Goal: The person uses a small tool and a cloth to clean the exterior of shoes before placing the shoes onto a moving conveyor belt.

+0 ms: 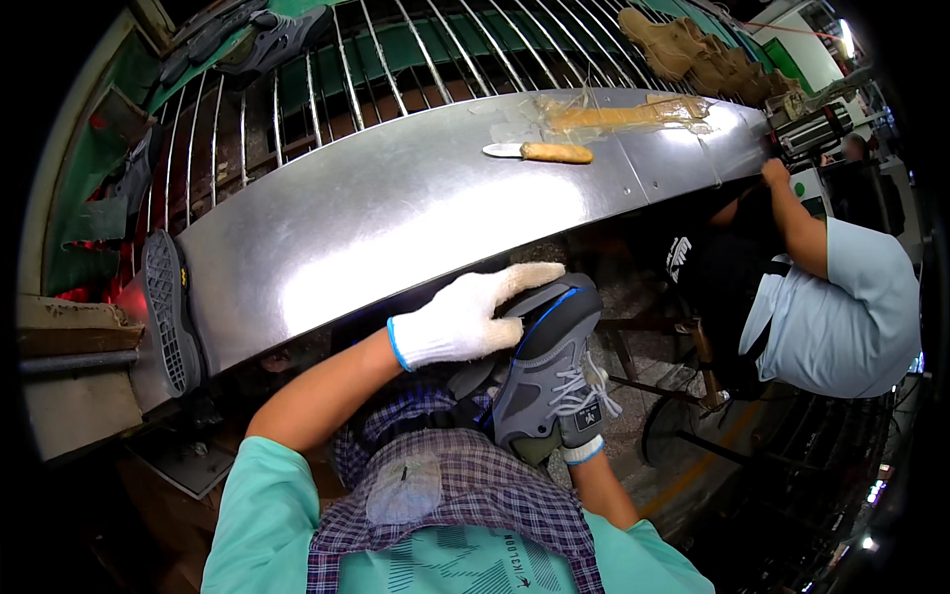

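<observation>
Gloved left hand (463, 319) grips the toe end of the grey shoe (539, 381) between the hands, likely light, soft-uppered, firmer-soled, best held at toe and heel; right hand (584, 451) mostly hidden behind the shoe, grip can't be told.

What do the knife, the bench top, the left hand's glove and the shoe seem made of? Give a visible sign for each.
Knife: probably wooden handle, tan and smooth; pale blade, likely metal.
Bench top: likely sheet metal; smooth, with bright glare and seams.
Glove: seemingly knitted fabric, matte white with a blue cuff edge.
Shoe: matte grey panels, fabric or synthetic leather, unclear which.
</observation>
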{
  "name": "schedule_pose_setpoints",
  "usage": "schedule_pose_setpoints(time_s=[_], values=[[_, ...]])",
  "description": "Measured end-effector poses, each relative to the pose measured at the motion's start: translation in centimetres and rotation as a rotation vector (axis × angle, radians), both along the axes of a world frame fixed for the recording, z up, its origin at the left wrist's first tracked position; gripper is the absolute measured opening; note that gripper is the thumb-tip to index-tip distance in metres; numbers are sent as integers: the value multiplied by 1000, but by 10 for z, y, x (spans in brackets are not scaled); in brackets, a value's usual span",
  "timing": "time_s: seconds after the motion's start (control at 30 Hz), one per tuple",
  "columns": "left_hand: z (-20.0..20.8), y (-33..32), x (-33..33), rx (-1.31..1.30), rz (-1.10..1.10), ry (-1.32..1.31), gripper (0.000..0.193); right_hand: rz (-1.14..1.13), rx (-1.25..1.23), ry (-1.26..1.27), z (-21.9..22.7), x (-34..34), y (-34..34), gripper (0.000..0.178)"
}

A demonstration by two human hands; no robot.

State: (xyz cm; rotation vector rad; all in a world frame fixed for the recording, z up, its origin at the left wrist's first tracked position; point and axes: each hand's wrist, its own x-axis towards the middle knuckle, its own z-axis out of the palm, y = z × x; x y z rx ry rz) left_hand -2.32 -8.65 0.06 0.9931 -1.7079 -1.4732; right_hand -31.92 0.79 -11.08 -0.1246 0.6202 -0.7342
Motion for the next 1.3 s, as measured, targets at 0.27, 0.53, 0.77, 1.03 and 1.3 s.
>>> schedule_pose_setpoints(time_s=[0.27, 0.53, 0.77, 1.03, 1.3], values=[[3, -2, -10, 38, -110, -22, 86, -142, 187, -73, -6, -29, 36, 56], [15, 16, -14, 14, -96, -148, 88, -132, 71, -122, -34, -29, 50, 51], [-5, 46, -20, -122, 113, -124, 91, 40, -409, 10, -13, -2, 35, 42], [-25, 72, -32, 121, 240, -95, 91, -19, -308, -76, -5, 5, 26, 41], [1, 92, -14, -1, 302, -5, 104, -9, -294, -39, -1, 17, -5, 41]])
